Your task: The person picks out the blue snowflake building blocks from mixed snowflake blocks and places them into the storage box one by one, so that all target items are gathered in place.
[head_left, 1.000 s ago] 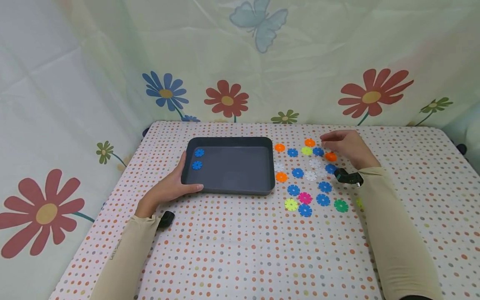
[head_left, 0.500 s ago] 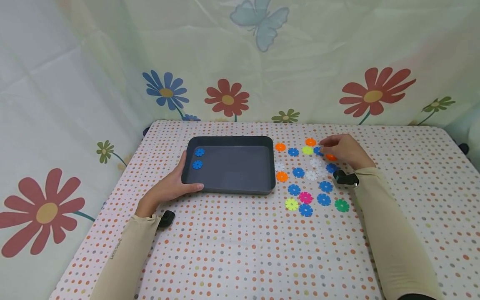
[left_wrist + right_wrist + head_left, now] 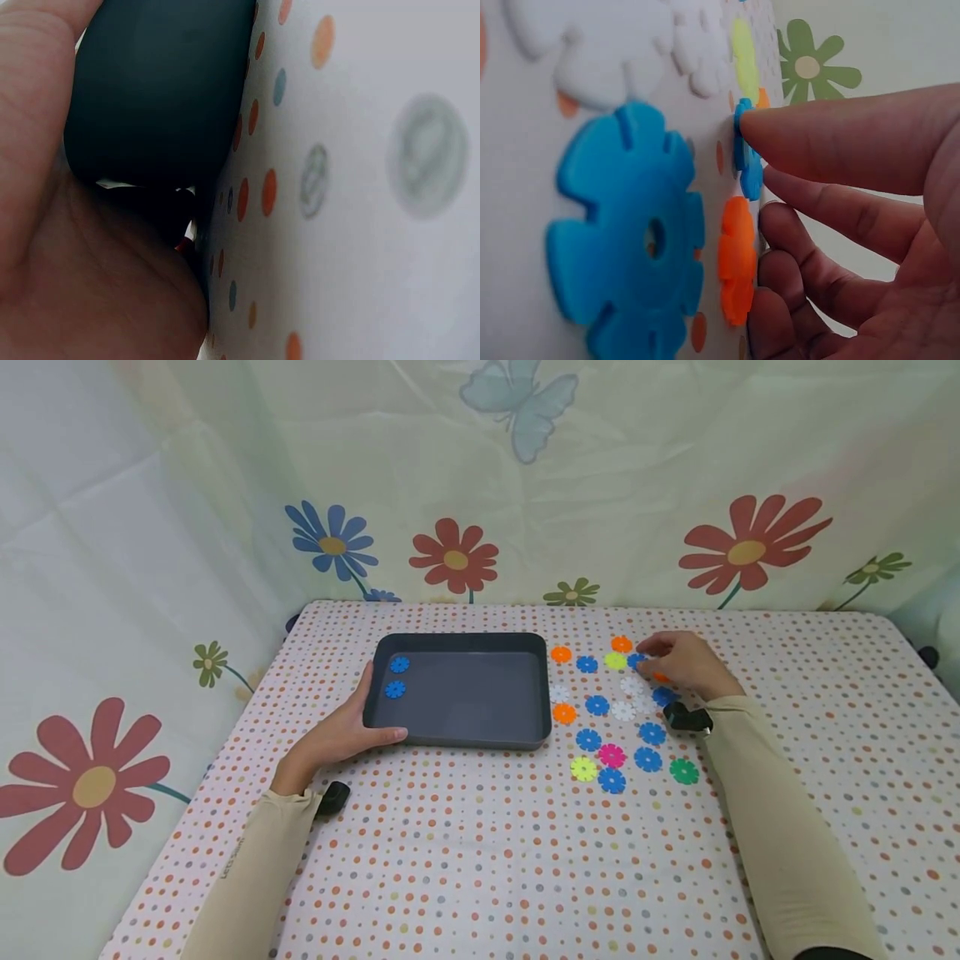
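Note:
My left hand [image 3: 337, 727] grips the near left corner of a dark grey rectangular tray [image 3: 546, 693], thumb along the front wall and fingers at the left side. Two blue notched plastic discs [image 3: 395, 689] lie inside the tray at its left. In the left wrist view, the tray's wall [image 3: 157, 90] stands beside the palm. My right hand [image 3: 686, 664] pinches a blue notched disc [image 3: 746, 154] between thumb and index finger, at the table surface. An orange disc [image 3: 737, 259] lies below its curled fingers, and a larger-looking blue disc [image 3: 637, 232] is closest to the camera.
Several loose discs lie right of the tray, among them orange [image 3: 564, 713], white [image 3: 623, 711], pink [image 3: 611, 755], yellow [image 3: 584, 769] and green [image 3: 684, 771]. A dotted cloth [image 3: 465, 860] covers the table. A flowered curtain [image 3: 630, 527] hangs behind it.
My right hand has come down and slightly left onto the blue disc, its thumb and index closing on it. The left hand and tray have stayed in place.

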